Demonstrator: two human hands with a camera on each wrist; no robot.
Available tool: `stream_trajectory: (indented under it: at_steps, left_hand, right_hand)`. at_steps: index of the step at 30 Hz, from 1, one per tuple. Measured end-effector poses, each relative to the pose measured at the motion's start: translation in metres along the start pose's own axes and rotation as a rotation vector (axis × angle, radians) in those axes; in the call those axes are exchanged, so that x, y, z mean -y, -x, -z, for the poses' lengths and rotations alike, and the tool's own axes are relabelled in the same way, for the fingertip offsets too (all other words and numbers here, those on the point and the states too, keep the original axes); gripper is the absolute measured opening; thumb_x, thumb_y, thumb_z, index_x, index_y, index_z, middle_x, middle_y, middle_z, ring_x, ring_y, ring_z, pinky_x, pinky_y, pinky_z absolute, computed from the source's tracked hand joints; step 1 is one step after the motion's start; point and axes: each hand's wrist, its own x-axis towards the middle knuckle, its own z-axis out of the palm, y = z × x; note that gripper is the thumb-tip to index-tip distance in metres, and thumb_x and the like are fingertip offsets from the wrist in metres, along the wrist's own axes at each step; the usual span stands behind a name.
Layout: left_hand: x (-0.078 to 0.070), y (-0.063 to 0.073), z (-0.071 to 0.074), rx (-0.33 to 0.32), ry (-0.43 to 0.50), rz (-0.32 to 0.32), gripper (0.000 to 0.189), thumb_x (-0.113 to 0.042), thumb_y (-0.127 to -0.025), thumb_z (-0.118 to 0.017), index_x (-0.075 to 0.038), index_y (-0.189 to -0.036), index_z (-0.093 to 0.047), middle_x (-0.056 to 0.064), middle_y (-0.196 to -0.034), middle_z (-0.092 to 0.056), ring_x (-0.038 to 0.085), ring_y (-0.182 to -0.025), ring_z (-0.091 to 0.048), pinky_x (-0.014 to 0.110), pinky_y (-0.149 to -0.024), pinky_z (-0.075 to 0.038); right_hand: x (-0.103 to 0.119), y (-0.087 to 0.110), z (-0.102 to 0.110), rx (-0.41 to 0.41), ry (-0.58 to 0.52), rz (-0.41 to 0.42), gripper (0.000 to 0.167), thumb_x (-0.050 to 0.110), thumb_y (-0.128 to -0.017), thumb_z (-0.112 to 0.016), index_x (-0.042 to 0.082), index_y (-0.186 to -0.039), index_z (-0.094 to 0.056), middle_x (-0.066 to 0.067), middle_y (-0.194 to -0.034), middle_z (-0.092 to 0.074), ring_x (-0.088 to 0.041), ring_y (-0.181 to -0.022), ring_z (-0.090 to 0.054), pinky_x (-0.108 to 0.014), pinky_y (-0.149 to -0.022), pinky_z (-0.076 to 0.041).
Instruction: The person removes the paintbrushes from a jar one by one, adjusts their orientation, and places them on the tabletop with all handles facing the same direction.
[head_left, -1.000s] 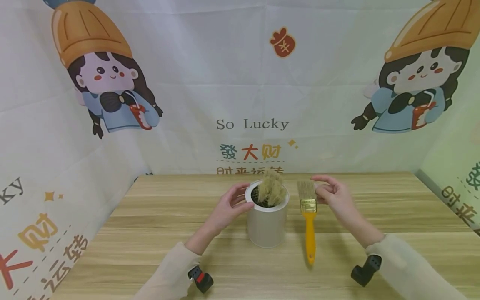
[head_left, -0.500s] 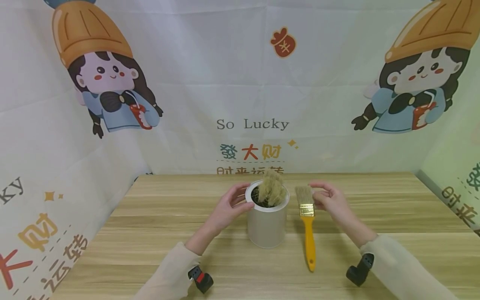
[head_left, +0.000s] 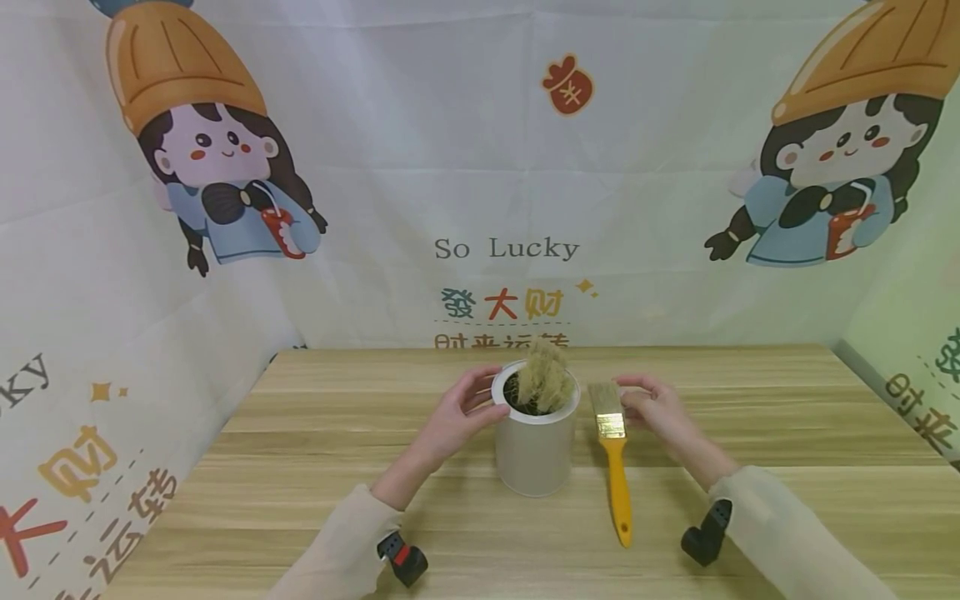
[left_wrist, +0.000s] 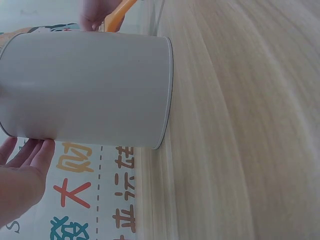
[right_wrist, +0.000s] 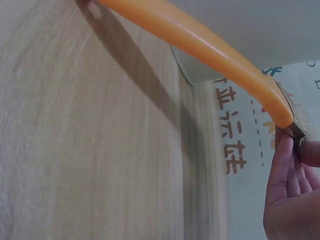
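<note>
A light grey cylindrical pot (head_left: pixel 534 457) with a white rim stands upright on the wooden table. Dark filling and a tuft of dry, beige plant (head_left: pixel 546 377) show at its top. My left hand (head_left: pixel 453 419) holds the pot near the rim, thumb on the near side and fingers reaching round the far side. To the right of the pot, my right hand (head_left: pixel 660 410) pinches a flat paintbrush (head_left: pixel 618 479) at its metal band and bristles. The brush's yellow handle (right_wrist: pixel 200 45) points down toward the person, its end low at the table in the right wrist view.
The wooden table (head_left: pixel 315 467) extends to both sides of the pot. Behind it hangs a white printed cloth (head_left: pixel 390 125) with cartoon figures and lettering, which also covers the left and right sides. A black camera sits on each wrist.
My right hand has moved the paintbrush left and toward the person, bringing its bristles lower and nearer the pot. The left hand and pot stay in place.
</note>
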Motion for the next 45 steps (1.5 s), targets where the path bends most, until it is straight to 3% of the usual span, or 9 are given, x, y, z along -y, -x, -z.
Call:
stream_trajectory:
  at_steps: [6,19,32,45]
  left_hand:
    - [0.001,0.0,0.0,0.001,0.003,0.0,0.055,-0.01,-0.082,-0.064,-0.003,-0.13,-0.037,0.016,-0.129,-0.041,0.028,-0.116,-0.04,0.035,-0.089,-0.04]
    - [0.0,0.0,0.0,-0.003,-0.004,-0.018,0.055,-0.009,-0.082,-0.063,-0.001,-0.13,-0.036,0.019,-0.128,-0.04,0.03,-0.116,-0.039,0.035,-0.089,-0.04]
    - [-0.002,0.0,-0.001,-0.006,-0.006,-0.008,0.057,-0.012,-0.082,-0.064,-0.001,-0.13,-0.036,0.018,-0.128,-0.041,0.029,-0.116,-0.04,0.035,-0.089,-0.041]
    - [0.001,-0.001,0.0,0.0,0.011,0.006,0.056,-0.009,-0.082,-0.063,-0.003,-0.13,-0.036,0.017,-0.129,-0.04,0.029,-0.116,-0.039,0.035,-0.089,-0.041]
  right_hand:
    - [-0.006,-0.004,0.0,-0.038,0.072,-0.098,0.039,0.002,-0.083,-0.047,-0.009,-0.12,-0.042,-0.001,-0.079,-0.058,-0.008,-0.064,-0.055,-0.027,-0.065,-0.05]
    - [-0.006,-0.008,-0.003,-0.004,-0.021,-0.144,0.037,-0.002,-0.086,-0.044,-0.013,-0.121,-0.036,-0.001,-0.077,-0.058,-0.009,-0.064,-0.056,-0.026,-0.064,-0.05]
    - [-0.016,-0.015,-0.006,-0.007,0.031,-0.176,0.034,-0.003,-0.087,-0.042,-0.016,-0.118,-0.038,0.0,-0.071,-0.059,-0.007,-0.057,-0.055,-0.021,-0.056,-0.05]
    - [-0.021,-0.011,-0.004,-0.023,0.117,-0.185,0.03,-0.003,-0.085,-0.045,-0.017,-0.111,-0.042,-0.005,-0.077,-0.055,-0.009,-0.061,-0.054,-0.022,-0.058,-0.051]
